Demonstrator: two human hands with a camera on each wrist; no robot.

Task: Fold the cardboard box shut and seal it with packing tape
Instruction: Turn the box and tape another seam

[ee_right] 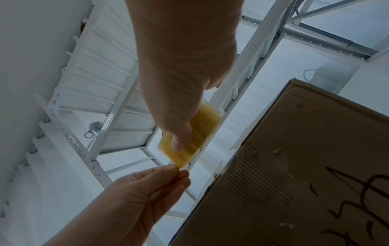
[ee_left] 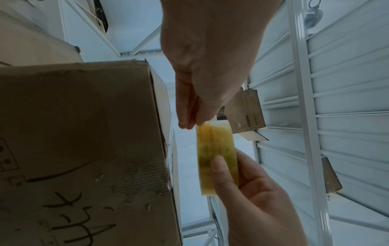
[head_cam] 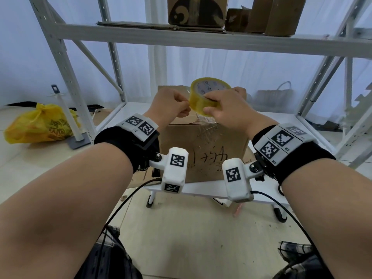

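Currently, status:
Box: brown cardboard box [head_cam: 203, 150] on white shelf [head_cam: 281, 121], top looks folded shut
Right hand [head_cam: 227, 111]: gripping yellowish roll of packing tape [head_cam: 207, 97] above box
Left hand [head_cam: 171, 105]: pinching tape end at roll
Left: pull strip, seal seam

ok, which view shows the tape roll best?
Head view: the whole tape roll shows, label face included, above the box. Both wrist views show only its yellow outer band edge-on, partly behind a thumb.

Both forearms raised; left hand [head_cam: 170, 104] pinches, right hand [head_cam: 225, 109] grips.
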